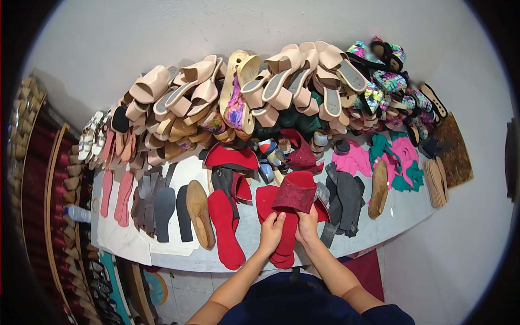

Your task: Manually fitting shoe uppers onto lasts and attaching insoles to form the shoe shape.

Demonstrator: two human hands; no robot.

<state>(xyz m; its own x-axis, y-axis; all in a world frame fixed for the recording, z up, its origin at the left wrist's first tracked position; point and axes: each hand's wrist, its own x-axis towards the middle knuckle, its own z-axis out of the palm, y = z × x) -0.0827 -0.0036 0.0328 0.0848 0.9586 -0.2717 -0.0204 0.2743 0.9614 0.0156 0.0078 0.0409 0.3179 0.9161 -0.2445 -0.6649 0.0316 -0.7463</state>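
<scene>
A dark red, patterned slipper upper (295, 193) with a bright red lining is raised over the near middle of the table, between both hands. My left hand (272, 233) pinches its lower left edge, thumb on top. Closed on its lower right edge is my right hand (307, 225). Red sole pieces (283, 257) show below and between the hands; whether one is joined to the upper, I cannot tell. Left of my hands lies a red insole (226, 238). Beside that, a wooden shoe last (200, 215) lies next to dark grey sole pieces (164, 215).
Beige heeled sandals (290, 65) are heaped along the wall at the back. Colourful patterned sandals (390, 81) fill the far right. Pink and green scraps (403, 154), a second wooden last (378, 189) and tan soles (435, 183) lie right. Shelves of shoes (73, 211) stand at left.
</scene>
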